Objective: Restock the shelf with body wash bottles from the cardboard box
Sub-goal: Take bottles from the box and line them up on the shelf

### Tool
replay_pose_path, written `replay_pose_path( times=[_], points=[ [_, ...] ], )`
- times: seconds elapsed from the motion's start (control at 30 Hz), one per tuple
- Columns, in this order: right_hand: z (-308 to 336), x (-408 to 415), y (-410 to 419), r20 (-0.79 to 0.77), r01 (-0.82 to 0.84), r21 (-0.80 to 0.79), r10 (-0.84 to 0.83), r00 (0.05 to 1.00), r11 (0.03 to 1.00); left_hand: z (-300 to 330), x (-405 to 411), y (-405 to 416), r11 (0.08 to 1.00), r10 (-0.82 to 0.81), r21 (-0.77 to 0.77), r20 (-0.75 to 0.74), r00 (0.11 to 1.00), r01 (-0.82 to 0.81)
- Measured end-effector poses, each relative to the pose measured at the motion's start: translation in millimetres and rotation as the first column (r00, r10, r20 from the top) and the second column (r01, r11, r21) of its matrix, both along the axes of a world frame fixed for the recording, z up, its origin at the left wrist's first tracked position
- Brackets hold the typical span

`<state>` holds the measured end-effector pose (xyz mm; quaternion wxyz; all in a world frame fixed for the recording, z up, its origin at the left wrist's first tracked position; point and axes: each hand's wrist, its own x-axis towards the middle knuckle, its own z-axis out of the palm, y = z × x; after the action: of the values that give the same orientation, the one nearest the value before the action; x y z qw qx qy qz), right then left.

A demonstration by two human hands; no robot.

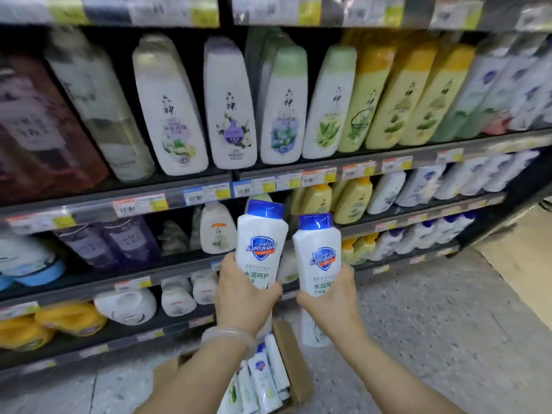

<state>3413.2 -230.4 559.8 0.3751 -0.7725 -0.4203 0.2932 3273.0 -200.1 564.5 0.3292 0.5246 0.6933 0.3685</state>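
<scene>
My left hand (243, 289) and right hand (331, 294) each clench a Safeguard bottle, the left bottle (260, 237) and right bottle (319, 252), fingers wrapped round their lower halves. Neither is on the shelf (179, 265) yet. More bottles lie in the cardboard box (294, 366), so I judge plenty remains.

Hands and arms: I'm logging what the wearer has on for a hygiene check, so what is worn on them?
Both forearms are bare, no sleeves in view. The left hand has a pale, translucent bangle at the wrist. The right hand shows no glove, ring or watch.
</scene>
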Motion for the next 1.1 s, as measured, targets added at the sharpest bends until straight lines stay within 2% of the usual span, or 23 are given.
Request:
replay_pose_path(
  times=[0.1,0.27,0.6,0.83,1.1],
  points=[
    [44.2,20.6,-6.8,0.0,0.053,0.072,-0.053,0.999,0.996,41.3,27.3,2.0,0.991,-0.112,0.073,0.01,0.994,0.111],
    [117.5,80.0,-19.5,0.024,0.159,0.188,-0.166,0.986,0.969,113.8,88.5,7.4,0.955,-0.216,0.21,0.013,0.976,0.209],
    [224.1,264.9,-69.2,0.056,0.3,0.381,-0.346,0.937,0.874,214.3,276.0,-37.0,0.889,-0.344,0.337,0.044,0.938,0.31],
    [272.0,396.3,-99.1,0.104,0.269,0.47,-0.356,0.929,0.841,257.0,405.7,-67.1,0.877,-0.355,0.376,0.091,0.93,0.298],
    [286.8,509.3,-106.5,0.026,0.298,0.496,-0.357,0.934,0.815,265.4,515.4,-71.2,0.848,-0.385,0.422,0.073,0.92,0.321]
  ],
)
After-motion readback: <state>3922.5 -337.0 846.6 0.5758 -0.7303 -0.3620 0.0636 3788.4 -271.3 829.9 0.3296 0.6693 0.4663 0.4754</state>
